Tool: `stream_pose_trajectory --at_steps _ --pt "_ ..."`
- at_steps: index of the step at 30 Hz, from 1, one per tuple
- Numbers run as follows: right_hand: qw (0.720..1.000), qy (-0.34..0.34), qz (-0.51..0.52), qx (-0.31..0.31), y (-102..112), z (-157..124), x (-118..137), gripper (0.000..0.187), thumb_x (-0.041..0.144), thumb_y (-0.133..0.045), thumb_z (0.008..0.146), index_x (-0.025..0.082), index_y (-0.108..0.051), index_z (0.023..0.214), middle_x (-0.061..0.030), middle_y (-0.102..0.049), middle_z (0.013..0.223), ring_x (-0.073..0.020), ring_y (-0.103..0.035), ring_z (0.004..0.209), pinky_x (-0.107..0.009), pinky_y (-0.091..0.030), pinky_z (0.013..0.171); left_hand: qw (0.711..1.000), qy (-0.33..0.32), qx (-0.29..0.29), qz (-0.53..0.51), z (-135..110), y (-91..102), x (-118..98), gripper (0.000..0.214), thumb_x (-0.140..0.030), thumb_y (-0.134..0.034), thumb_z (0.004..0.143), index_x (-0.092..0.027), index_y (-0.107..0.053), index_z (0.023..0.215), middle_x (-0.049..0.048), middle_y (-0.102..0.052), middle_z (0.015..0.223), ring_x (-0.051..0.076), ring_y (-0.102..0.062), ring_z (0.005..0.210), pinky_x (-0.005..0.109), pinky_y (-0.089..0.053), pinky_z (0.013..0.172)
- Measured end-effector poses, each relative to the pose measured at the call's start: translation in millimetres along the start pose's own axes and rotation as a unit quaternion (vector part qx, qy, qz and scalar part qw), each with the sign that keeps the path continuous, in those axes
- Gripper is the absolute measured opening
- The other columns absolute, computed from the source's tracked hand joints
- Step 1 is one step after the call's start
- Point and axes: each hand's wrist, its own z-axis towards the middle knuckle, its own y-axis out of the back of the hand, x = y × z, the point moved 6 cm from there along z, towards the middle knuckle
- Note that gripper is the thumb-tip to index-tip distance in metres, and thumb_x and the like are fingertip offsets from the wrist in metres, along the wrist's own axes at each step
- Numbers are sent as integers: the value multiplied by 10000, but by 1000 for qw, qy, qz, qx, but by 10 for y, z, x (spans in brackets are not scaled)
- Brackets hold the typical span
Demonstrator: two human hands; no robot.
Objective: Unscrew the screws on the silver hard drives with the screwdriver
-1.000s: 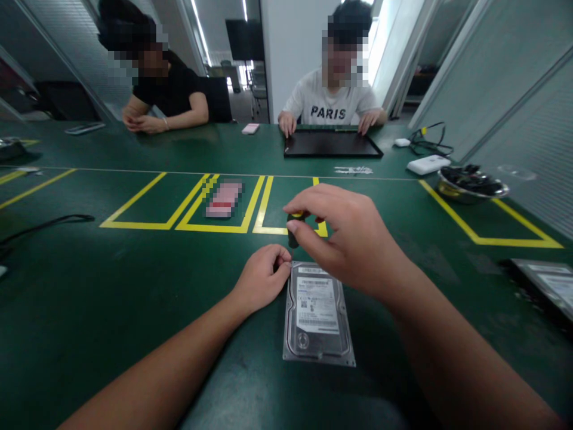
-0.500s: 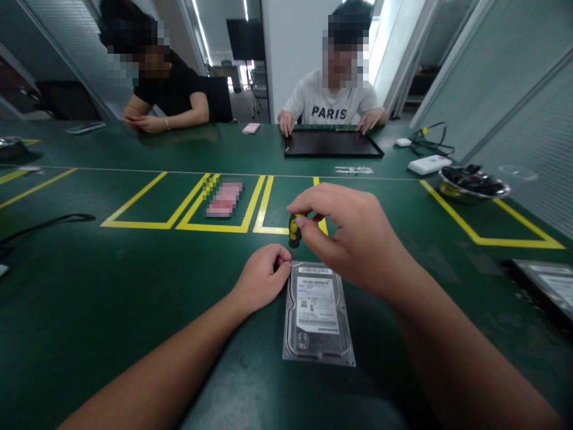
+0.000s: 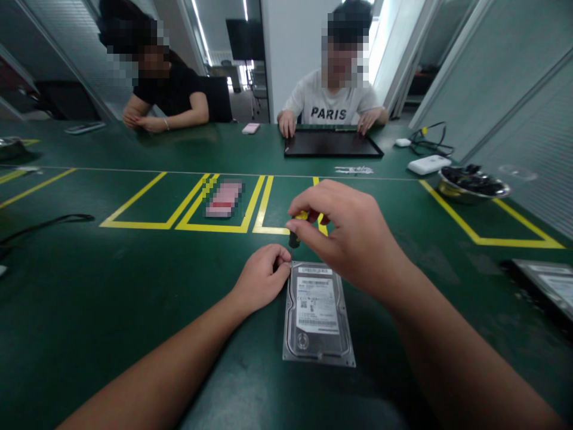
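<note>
A silver hard drive with a white label lies flat on the green table in front of me. At its far left corner the curled fingers of my left hand are closed against its edge; part of the fingertips is hidden. My right hand pinches the black-and-yellow handle of a small screwdriver between thumb and forefinger, above that same corner. The screwdriver stands nearly upright, its thin shaft pointing down beside my left fingertips. Whether its tip sits in a screw is too small to tell.
Yellow tape marks boxes on the table, one around a pink phone-like thing. To the right are a metal bowl of dark parts and another drive. Opposite, one person handles a black panel; another person sits at left.
My right thumb and forefinger have shifted slightly around the screwdriver handle, covering more of its side. My left hand and the hard drive stay in place.
</note>
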Motion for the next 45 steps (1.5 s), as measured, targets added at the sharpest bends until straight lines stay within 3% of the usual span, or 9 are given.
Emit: stream_pose_trajectory --at_steps 5,11,29,45 --pt "1000 2 13 5 11 3 10 115 141 -576 869 147 -686 904 -36 -701 887 -151 -614 826 -275 -434 755 1000 -1 -1 1 -7 7 3 54 -154 -533 821 -191 -543 784 -21 -551 746 166 -516 724 295 -361 680" --pt "1000 -8 9 15 5 10 -13 70 209 -645 852 146 -674 863 -28 -678 843 -146 -590 779 -269 -418 708 1000 1 0 4 0 -3 7 51 -148 -530 812 -190 -548 789 -19 -555 749 166 -521 724 295 -365 682" --pt "1000 -12 13 8 5 4 -14 116 192 -617 879 112 -702 882 -46 -696 846 -144 -603 788 -263 -426 717 1000 3 3 5 -1 5 -4 46 -152 -533 801 -185 -545 771 -18 -553 732 161 -517 706 292 -364 668" --pt "1000 -16 9 21 0 2 -15 92 207 -614 884 151 -687 882 -32 -709 874 -152 -616 814 -272 -417 745 1000 8 1 6 -1 20 -33 54 -160 -526 802 -191 -541 761 -14 -562 728 167 -521 700 295 -375 660"
